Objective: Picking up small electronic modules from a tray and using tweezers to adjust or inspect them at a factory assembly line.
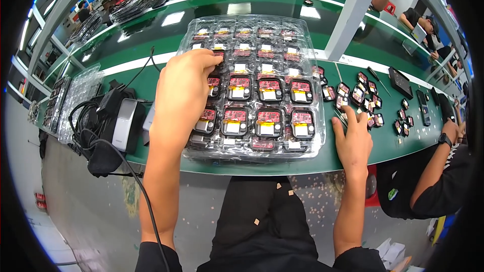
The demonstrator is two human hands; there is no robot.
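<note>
A stack of clear plastic trays [318,136] lies in front of me, its pockets holding small square black housings with red circuit boards and silver-and-yellow batteries, like smartwatch bodies. My left hand [184,83] reaches across the tray's left side. Its fingers are closed on one black housing [218,56] at a pocket in the upper left. Right of the tray, my right hand [354,141] rests low over the green table, fingers stretched and apart. Its fingertips are beside a group of loose housings [358,94]; a thin metallic thing by them is too small to make out.
Left of the tray lie black cables, a grey-and-black box [126,126] and more clear trays [83,100]. At right are a screwdriver [378,79], a black tray [400,83] and a dark handheld device [423,108]. Co-workers sit opposite and at right. A grey post [348,20] rises behind the table.
</note>
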